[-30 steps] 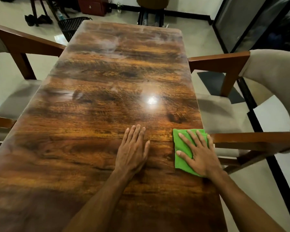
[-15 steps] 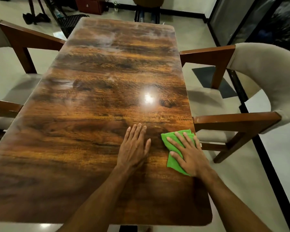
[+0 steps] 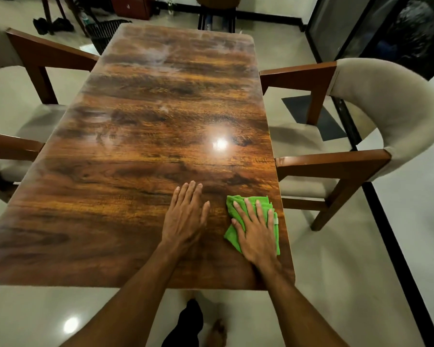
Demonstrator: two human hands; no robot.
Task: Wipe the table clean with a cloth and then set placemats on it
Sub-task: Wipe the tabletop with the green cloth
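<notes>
A glossy dark wooden table (image 3: 135, 171) fills the view, with pale smears near its far end. A folded green cloth (image 3: 246, 202) lies near the table's right edge, close to the near end. My right hand (image 3: 256, 229) lies flat on the cloth with straight, spread fingers pressing it down. My left hand (image 3: 186, 216) rests flat on the bare wood just left of the cloth, fingers together and straight. No placemats are in view.
A beige padded chair with wooden arms (image 3: 376, 116) stands at the right side. Another chair (image 3: 30, 56) stands at the left. A dark chair (image 3: 217, 11) and a black basket (image 3: 103, 33) are beyond the far end. My foot (image 3: 216, 331) shows below the near edge.
My view has pulled back, so the table's near edge and the floor now show. My right hand has slid the cloth toward me along the right edge. My left hand stays flat beside it.
</notes>
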